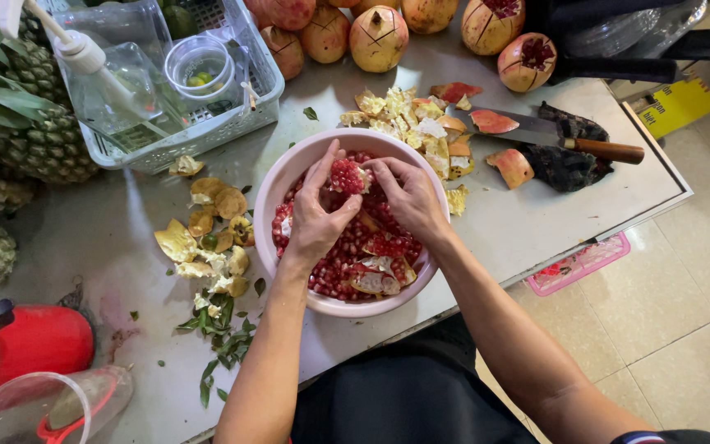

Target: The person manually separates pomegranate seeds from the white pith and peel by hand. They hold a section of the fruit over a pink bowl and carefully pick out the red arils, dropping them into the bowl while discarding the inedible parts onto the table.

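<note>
Both of my hands hold one pomegranate piece over a pink bowl. My left hand grips it from the left, thumb on top. My right hand pinches it from the right. The bowl holds loose red pomegranate seeds and a few broken pomegranate chunks. It stands on a grey metal table.
Pomegranate peel scraps lie behind the bowl, more peel and leaves to its left. A wooden-handled knife rests on a dark cloth at right. Whole pomegranates line the back. A white basket, pineapples and a red juicer stand left.
</note>
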